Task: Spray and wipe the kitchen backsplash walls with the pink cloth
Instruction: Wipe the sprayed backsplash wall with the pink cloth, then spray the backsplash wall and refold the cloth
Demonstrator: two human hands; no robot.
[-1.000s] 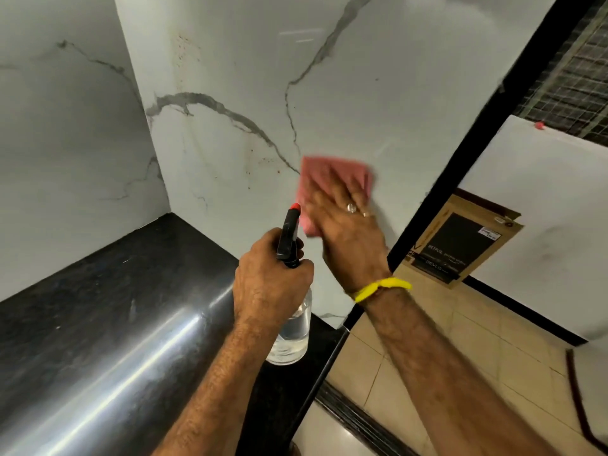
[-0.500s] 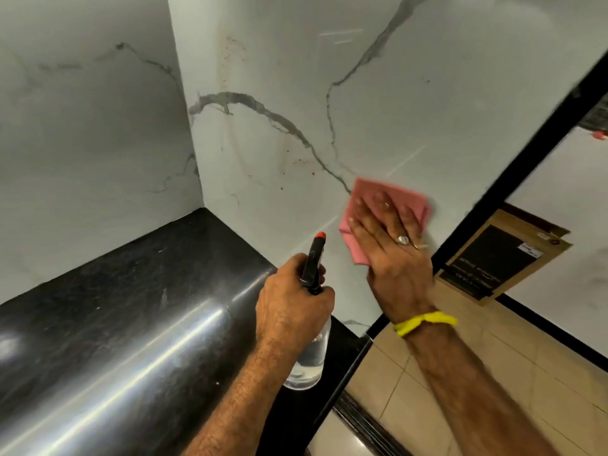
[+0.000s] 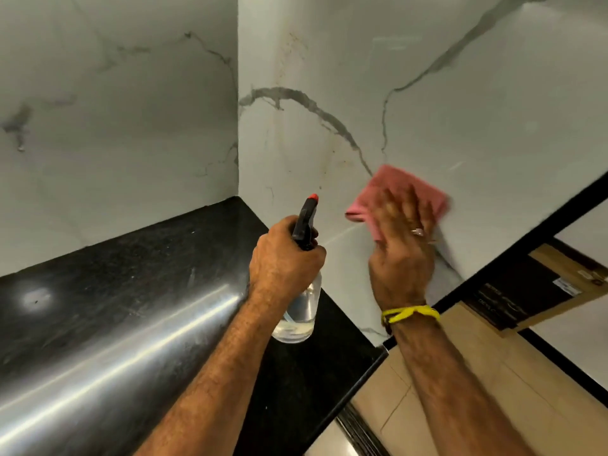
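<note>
A person's left hand (image 3: 286,261) grips the neck of a clear spray bottle (image 3: 301,311) over the black counter (image 3: 138,274), red nozzle pointing toward 12 o'clock. Just beyond, at 2 o'clock from it, the right hand (image 3: 403,255) presses the pink cloth (image 3: 399,189) flat on the marble backsplash (image 3: 444,103), fingers straight and spread, the nearer hand to the faint brown stains toward 11 o'clock.

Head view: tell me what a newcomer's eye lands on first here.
The pink cloth, pressed flat on the veined white backsplash wall by the right hand, right of centre. Beside it, mid-frame, the left hand grips a clear spray bottle with a red-tipped nozzle, above the glossy black counter.
</note>
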